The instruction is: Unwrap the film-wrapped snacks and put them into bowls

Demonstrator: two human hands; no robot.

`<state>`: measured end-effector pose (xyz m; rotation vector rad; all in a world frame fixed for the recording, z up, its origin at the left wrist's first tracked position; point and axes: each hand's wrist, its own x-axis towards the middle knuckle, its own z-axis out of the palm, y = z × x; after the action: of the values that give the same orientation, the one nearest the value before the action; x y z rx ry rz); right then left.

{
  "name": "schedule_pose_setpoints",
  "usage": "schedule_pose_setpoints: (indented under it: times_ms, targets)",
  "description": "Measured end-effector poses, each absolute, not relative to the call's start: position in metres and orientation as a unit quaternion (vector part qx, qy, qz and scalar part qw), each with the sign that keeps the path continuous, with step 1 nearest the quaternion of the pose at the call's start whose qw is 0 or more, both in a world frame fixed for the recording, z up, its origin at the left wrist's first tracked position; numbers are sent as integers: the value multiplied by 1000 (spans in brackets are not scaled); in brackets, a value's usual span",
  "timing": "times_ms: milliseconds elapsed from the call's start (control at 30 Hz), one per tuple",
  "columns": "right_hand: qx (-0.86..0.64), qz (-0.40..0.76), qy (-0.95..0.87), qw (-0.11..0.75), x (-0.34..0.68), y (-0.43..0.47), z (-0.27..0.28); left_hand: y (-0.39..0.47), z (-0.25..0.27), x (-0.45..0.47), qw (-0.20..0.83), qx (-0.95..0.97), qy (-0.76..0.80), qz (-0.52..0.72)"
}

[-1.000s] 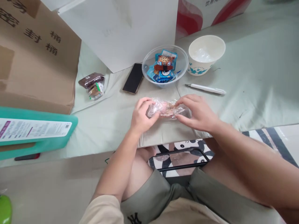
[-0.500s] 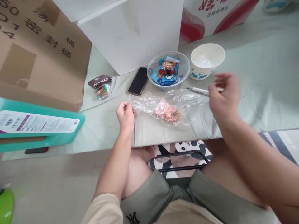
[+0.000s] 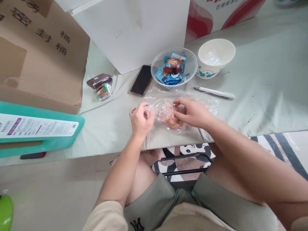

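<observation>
A pink-wrapped snack packet (image 3: 166,112) lies on a thin clear plastic bag (image 3: 156,93) near the table's front edge. My right hand (image 3: 193,112) reaches over from the right, its thumb and fingers bent onto the packet's right side. Just left of the packet is my left hand (image 3: 141,118), the fingers curved and the thumb apart from them; its fingertips are close to the clear plastic, and I cannot tell if they touch it. A white pen (image 3: 214,92) lies behind my right hand. Beyond the bag stands a clear plastic bowl (image 3: 192,69) holding several blue and brown snack packets.
A black phone (image 3: 141,80) lies left of the bowl; a paper tub (image 3: 208,73) with clear plastic inside stands right of it. Two small snack packs (image 3: 99,85) lie further left. A cardboard box (image 3: 48,70), teal container (image 3: 74,128), white box (image 3: 144,35) and red-and-white box (image 3: 216,16) border the table.
My right hand has swung left from beside the pen onto the pink packet. My left hand has left the bag's left end, opened and moved right. The packet has shifted slightly left.
</observation>
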<state>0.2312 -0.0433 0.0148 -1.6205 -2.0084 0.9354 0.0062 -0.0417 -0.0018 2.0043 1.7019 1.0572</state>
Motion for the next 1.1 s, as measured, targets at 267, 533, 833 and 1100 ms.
schedule_pose_setpoints:
  times_ms: [267,533,833,1100]
  targets:
    - [-591,299,-745,76,210,-41,23,-41,1,-32,181,741,573,300]
    - [-585,336,-734,80,205,-35,29,-41,2,-67,329,666,503,442]
    - [-562,347,-748,67,207,-33,31,-55,21,-54,154,703,588,370]
    - [-503,446,-728,134,219,-45,28,-80,31,-14,120,874,444,155]
